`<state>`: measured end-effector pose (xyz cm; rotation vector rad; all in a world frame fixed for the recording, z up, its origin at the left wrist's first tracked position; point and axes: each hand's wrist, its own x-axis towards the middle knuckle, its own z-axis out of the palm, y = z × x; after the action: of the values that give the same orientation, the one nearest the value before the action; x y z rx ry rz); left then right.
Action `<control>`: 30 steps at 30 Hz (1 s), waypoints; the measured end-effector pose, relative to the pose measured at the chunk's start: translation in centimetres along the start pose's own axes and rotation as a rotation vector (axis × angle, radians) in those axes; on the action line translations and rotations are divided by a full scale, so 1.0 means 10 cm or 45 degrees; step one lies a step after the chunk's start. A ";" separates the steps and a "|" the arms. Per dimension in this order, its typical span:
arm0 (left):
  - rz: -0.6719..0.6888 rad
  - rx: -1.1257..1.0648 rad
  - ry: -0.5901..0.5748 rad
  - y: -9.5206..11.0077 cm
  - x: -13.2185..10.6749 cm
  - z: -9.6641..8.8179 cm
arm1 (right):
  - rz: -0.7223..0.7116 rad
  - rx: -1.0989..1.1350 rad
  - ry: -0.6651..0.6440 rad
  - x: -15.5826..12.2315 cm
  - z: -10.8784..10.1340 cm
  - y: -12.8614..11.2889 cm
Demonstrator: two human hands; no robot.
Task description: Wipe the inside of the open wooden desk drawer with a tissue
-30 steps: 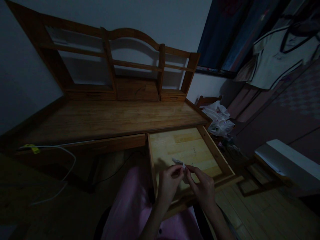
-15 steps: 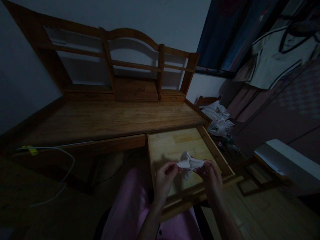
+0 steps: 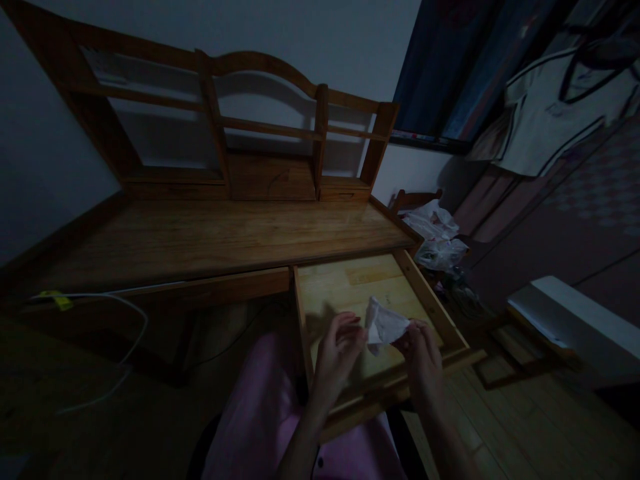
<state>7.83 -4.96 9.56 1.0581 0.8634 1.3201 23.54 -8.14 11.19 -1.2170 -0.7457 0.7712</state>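
A thin white tissue [image 3: 387,325], crumpled and partly spread, hangs over the pulled-out wooden drawer [image 3: 345,283]. My right hand [image 3: 423,350] pinches its right corner between thumb and fingers. At the tissue's left edge is my left hand [image 3: 337,353], its fingers loosely curled and apart. Whether its fingertips touch the tissue is hard to make out in the dim light. The pale drawer bottom shows beneath both hands.
A wooden desk [image 3: 240,230] with a shelf hutch [image 3: 267,127] stands ahead. A white cable [image 3: 135,307] hangs at left. Plastic bags [image 3: 435,230] lie right of the desk. A white box-like object [image 3: 575,320] rests on a wooden stool [image 3: 520,353]. A shirt [image 3: 545,120] hangs at upper right.
My left hand's fingers have come apart from their pinch on the tissue. The tissue, stretched between both hands before, now hangs fuller from my right hand.
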 end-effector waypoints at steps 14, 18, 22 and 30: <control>0.142 0.763 0.092 0.03 -0.10 -0.02 | -0.177 -0.536 -0.497 -0.19 0.23 0.11; 0.133 0.806 0.144 -0.02 -0.07 -0.06 | -0.194 -0.583 -0.415 -0.13 0.22 0.11; 0.047 0.681 0.215 -0.06 0.01 -0.17 | -0.125 -0.482 -0.211 -0.04 0.14 0.05; 0.002 0.225 0.324 -0.14 0.13 -0.32 | 0.126 -0.126 0.036 0.09 -0.09 0.07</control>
<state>5.36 -3.20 7.29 1.0400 1.1873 1.4192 24.75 -7.71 10.43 -1.3597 -0.7110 0.8043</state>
